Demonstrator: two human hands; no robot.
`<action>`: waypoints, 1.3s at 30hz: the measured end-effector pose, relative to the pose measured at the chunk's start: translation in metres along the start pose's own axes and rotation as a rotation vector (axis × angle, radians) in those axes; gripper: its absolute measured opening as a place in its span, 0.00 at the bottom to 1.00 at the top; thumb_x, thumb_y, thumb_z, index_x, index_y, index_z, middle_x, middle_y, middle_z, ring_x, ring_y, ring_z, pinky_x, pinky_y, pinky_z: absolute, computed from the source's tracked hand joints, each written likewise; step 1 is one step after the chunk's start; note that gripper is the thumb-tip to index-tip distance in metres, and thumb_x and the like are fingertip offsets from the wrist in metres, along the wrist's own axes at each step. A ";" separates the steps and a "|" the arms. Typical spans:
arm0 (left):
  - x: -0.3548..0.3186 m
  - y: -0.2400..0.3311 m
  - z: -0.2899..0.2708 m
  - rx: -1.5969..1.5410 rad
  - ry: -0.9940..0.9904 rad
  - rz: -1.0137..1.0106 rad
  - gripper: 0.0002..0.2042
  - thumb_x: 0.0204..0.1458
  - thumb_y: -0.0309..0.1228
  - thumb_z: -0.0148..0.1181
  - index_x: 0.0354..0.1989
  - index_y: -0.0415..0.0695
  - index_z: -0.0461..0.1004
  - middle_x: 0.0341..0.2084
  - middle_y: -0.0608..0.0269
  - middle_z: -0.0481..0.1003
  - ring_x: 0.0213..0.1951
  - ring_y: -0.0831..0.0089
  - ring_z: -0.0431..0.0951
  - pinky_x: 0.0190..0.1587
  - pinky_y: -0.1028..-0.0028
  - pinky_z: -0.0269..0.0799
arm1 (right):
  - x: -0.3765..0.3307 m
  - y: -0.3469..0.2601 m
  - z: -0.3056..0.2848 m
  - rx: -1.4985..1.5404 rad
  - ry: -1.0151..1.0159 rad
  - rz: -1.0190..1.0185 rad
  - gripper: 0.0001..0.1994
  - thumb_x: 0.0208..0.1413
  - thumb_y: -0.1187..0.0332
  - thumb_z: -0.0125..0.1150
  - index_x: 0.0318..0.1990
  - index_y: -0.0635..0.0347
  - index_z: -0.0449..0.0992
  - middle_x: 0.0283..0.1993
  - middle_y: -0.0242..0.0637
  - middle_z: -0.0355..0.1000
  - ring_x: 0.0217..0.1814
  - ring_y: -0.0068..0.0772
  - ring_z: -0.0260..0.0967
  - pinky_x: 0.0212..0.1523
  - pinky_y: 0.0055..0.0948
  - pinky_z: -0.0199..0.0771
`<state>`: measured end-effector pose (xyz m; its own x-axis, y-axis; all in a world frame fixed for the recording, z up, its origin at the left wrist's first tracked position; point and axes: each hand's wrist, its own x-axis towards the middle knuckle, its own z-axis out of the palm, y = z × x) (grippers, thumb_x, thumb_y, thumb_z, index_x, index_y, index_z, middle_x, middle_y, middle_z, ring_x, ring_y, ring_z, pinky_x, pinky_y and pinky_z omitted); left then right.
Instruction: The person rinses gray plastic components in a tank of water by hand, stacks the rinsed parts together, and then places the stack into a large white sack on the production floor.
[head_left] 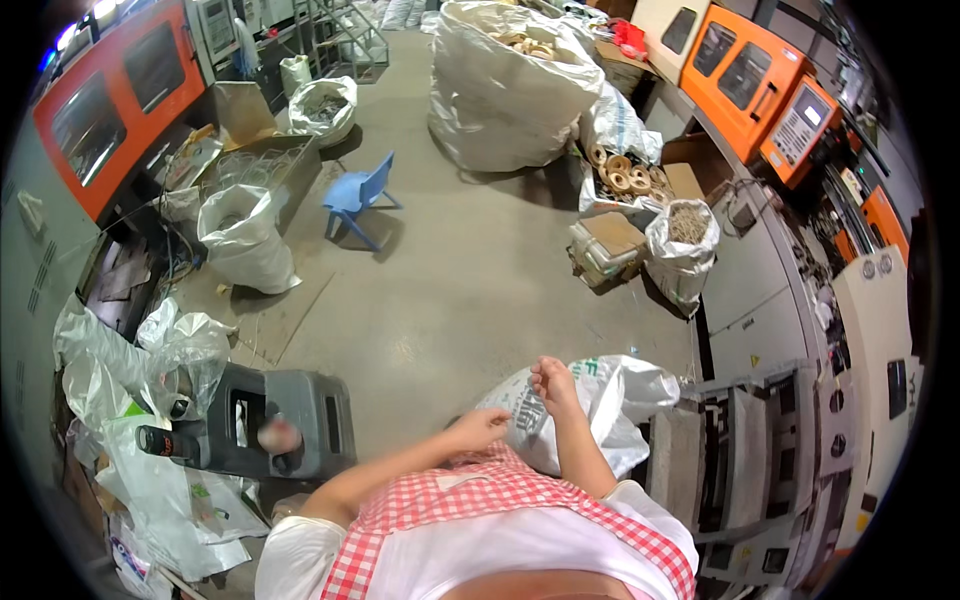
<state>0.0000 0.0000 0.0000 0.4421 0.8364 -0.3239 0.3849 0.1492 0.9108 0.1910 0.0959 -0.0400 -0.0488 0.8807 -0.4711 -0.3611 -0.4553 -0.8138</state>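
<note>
My left hand point(480, 428) is in front of my red-and-white checked apron point(440, 503), its fingers drawn together. A little farther off and to the right, my right hand point(552, 384) is raised with its fingers curled in. What either hand holds, if anything, is too small to make out. Just beyond and beside both hands slumps a white woven sack point(610, 412) with dark and green print, lying on the floor. My right forearm crosses in front of it, hiding part of the sack.
On the left stands a grey plastic stool point(325, 425) beside crumpled white bags point(150, 490). A small blue chair point(360, 196) is ahead. Filled sacks point(245, 245), a huge white bag point(495, 100), a sack on the right point(690, 270) and orange-doored machines point(745, 75) surround the floor.
</note>
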 end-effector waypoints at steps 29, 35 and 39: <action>0.297 -0.217 -0.585 0.193 0.396 -0.426 0.20 0.43 0.39 0.53 0.42 0.38 0.70 0.37 0.43 0.72 0.40 0.53 0.73 0.42 0.62 0.67 | 0.542 -0.076 0.294 -0.616 -0.070 0.300 0.08 0.54 0.65 0.50 0.36 0.59 0.66 0.27 0.34 0.68 0.22 0.22 0.63 0.21 0.23 0.63; 0.430 -0.161 -0.698 0.129 0.592 -0.157 0.18 0.44 0.36 0.53 0.42 0.39 0.70 0.37 0.47 0.72 0.40 0.51 0.71 0.42 0.62 0.66 | 0.618 -0.104 0.275 -0.698 0.092 0.458 0.09 0.54 0.67 0.48 0.31 0.64 0.68 0.26 0.38 0.68 0.25 0.26 0.63 0.24 0.25 0.63; 0.457 -0.173 -0.732 0.064 0.642 -0.149 0.18 0.44 0.36 0.53 0.42 0.38 0.69 0.37 0.46 0.72 0.40 0.51 0.71 0.42 0.62 0.66 | 0.657 -0.132 0.343 -1.154 -0.125 0.376 0.19 0.53 0.57 0.51 0.40 0.66 0.68 0.35 0.42 0.70 0.34 0.33 0.68 0.35 0.33 0.68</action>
<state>-0.4570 0.7428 -0.1180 -0.1824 0.9604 -0.2106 0.4611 0.2728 0.8444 -0.1134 0.7794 -0.1257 -0.0849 0.6467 -0.7580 0.7307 -0.4768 -0.4886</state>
